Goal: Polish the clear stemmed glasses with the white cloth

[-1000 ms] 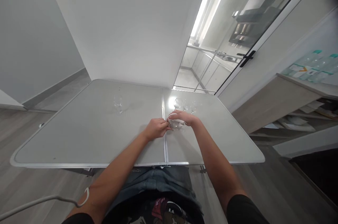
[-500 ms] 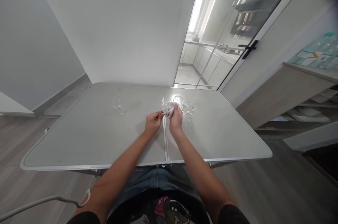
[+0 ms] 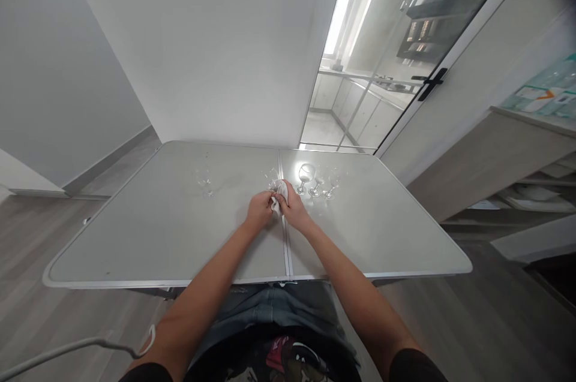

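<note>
Over the table's middle seam, my left hand (image 3: pixel 261 208) is closed on a clear stemmed glass (image 3: pixel 272 179), whose bowl shows just beyond my fingers. My right hand (image 3: pixel 294 208) grips a white cloth (image 3: pixel 281 192) against that glass. The fingertips of both hands meet at the cloth, so the part of the glass under it is hidden. To the right of my hands stand several clear stemmed glasses, the nearest a round-bowled glass (image 3: pixel 306 174). Farther left, another clear glass (image 3: pixel 206 183) stands by itself and is faint against the tabletop.
The light grey folding table (image 3: pixel 148 238) has a metal rim and a seam down its middle. A white wall (image 3: pixel 216 58) and a glass door (image 3: pixel 355 88) stand behind it. At the right are shelves (image 3: pixel 508 154) with bottles (image 3: pixel 549 91). A white cable (image 3: pixel 81 343) hangs at lower left.
My right hand and the cloth have shifted left and toward me, from the bowl to nearer my left fingers. The held glass has turned, its bowl now pointing away. The standing glasses stay put.
</note>
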Demonstrator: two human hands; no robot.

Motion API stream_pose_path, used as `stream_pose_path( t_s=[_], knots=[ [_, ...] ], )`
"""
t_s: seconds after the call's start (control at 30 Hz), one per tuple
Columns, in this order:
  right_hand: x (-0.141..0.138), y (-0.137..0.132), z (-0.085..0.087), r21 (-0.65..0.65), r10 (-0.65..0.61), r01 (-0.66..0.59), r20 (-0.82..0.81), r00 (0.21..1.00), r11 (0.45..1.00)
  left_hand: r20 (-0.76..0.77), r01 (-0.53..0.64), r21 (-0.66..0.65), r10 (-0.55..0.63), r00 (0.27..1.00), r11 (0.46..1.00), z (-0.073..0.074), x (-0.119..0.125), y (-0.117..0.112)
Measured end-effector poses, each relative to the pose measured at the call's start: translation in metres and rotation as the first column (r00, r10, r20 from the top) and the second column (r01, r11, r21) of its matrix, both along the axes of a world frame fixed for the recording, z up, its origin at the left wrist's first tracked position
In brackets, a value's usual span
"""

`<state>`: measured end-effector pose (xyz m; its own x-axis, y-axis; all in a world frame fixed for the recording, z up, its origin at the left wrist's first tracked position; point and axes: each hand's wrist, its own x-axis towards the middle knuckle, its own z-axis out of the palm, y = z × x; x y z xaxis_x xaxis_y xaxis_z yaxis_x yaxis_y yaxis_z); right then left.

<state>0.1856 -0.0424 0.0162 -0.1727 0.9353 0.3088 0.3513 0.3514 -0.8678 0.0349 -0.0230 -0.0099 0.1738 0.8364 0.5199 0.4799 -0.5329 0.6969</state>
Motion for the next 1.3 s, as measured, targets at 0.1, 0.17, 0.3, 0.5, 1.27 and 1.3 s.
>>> stream_pose_path(
  t_s=[0.1,0.17,0.3,0.5,1.27,1.3],
  knots=[
    [0.008,0.002,-0.004,-0.011,0.024,-0.025,-0.079,0.997,1.0,-0.068,0.06,-0.019,-0.061,0.996,0.998,0.002,-0.002,0.0],
    [0.012,0.004,-0.009,-0.043,0.008,-0.015,-0.149,0.989,0.999,-0.006,0.163,-0.074,-0.164,0.986,0.984,0.004,-0.003,-0.001],
    [0.014,0.004,-0.017,-0.202,-0.075,0.003,-0.349,0.934,0.979,0.372,0.167,-0.12,-0.111,0.922,0.979,0.008,-0.003,0.001],
    [0.002,-0.001,-0.015,-0.342,-0.002,-0.252,-0.597,0.802,0.905,0.752,0.49,-0.198,-0.189,0.632,0.849,0.003,0.002,0.008],
    [0.006,-0.008,-0.009,-0.368,0.158,-0.547,-0.705,0.691,0.752,0.857,0.661,-0.22,-0.181,0.482,0.717,0.0,-0.006,0.007],
    [0.006,-0.008,-0.009,-0.353,0.146,-0.455,-0.638,0.756,0.818,0.857,0.631,-0.21,-0.17,0.487,0.747,-0.002,-0.005,0.008]
  ],
)
